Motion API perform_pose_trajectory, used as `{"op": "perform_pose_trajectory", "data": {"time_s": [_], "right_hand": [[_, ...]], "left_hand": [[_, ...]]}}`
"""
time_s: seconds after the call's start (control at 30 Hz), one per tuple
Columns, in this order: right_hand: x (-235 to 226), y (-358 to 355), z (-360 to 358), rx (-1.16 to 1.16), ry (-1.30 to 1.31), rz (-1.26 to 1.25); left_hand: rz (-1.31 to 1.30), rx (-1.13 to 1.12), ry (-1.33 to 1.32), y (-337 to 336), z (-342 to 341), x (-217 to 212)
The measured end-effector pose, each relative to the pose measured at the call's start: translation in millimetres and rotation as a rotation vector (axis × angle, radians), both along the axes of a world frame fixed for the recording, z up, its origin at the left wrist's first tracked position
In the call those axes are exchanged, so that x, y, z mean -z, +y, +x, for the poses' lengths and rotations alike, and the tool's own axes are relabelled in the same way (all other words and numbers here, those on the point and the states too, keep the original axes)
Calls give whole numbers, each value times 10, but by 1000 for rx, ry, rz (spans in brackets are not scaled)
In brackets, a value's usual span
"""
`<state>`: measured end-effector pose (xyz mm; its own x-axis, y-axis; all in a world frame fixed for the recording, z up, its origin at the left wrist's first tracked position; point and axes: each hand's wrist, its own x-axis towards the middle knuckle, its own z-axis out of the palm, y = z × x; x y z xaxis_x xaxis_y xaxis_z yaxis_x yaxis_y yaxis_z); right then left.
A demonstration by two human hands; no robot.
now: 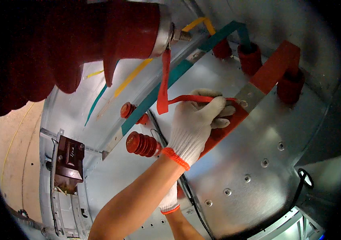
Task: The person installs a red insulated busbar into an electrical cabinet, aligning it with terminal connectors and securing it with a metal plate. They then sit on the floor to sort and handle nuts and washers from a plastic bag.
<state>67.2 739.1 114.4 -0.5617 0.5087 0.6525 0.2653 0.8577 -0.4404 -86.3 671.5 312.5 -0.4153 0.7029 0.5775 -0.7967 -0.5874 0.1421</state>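
Observation:
My left hand (196, 124), in a white knit glove with an orange cuff, reaches across the middle. Its thumb and curled fingers close around a narrow red strip (186, 97). That strip bends away from a hanging red length below a bolt (181, 36) on a large ribbed dark-red insulator (130, 32). Its far end lies at the bare silver section (249, 97) of a wide red busbar (276, 66), which passes behind my fingers. Lower down, my right hand (169, 201), gloved alike, is mostly covered by my left forearm; its fingers are hidden.
A green busbar (146, 102) and a yellow one (132, 76) run diagonally at left. Small ribbed red insulators (141, 144) stand on the metal panel (234, 160). Red sleeves (290, 86) hold the bar ends at upper right. A brown box-shaped device (69, 158) sits lower left; a black cable (192, 200) runs below.

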Motion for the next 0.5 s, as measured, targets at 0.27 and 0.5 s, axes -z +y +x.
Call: {"op": "perform_pose_trajectory", "data": {"time_s": [0.27,0.5], "right_hand": [[-99,-66,-32,53,-191,273],[278,308,591,117,-274,47]], "left_hand": [[-5,-70,68,-46,-12,-101],[-137,-115,55,-19,214,-257]]}}
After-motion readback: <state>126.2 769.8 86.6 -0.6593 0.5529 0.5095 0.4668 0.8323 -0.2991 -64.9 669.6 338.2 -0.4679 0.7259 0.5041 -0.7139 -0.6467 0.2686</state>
